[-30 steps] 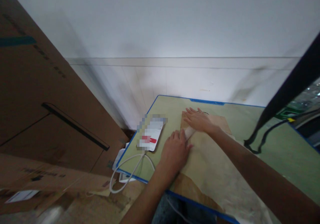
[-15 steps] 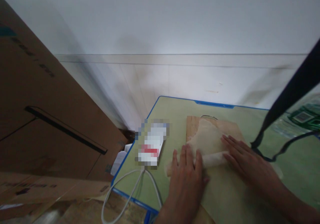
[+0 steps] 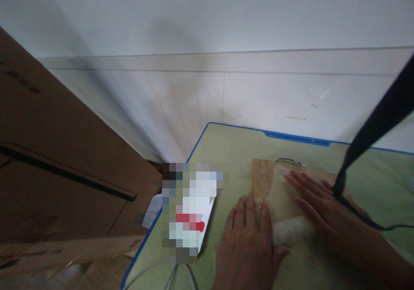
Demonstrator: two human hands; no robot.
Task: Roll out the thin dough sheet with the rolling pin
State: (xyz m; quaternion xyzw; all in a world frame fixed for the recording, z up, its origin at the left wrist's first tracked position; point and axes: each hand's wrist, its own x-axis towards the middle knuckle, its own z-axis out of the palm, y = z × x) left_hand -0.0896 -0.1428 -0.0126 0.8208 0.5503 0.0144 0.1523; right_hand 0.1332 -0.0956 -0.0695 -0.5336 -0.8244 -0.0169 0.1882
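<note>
So the pale roll (image 3: 293,229) sits right between the two hands, lying across a dough-looking sheet (image 3: 280,201), and honestly I can't tell whether it's a bare stick or one with sheet wrapped round it. My guess is the sheet is soft, light and easy to tear, a bit tacky if it isn't floured, while the roll probably feels firmer and wants to turn under the palms. I'd keep flat palms near both ends and press evenly; pinching the thin sheet by its edge looks like asking for a rip. Left hand (image 3: 247,240) is palm down over the roll's near-left end, fingers spread a little, right hand (image 3: 336,214) laid flat at the other end with fingers stretched out; what's under the palms is hidden. Just past the fingertips is the wooden board (image 3: 261,178) with a wire handle (image 3: 291,160) at its far edge, all on a green table (image 3: 236,152). Left of the left hand there's a blurred white item (image 3: 200,199) plus a pale cable (image 3: 190,277).
</note>
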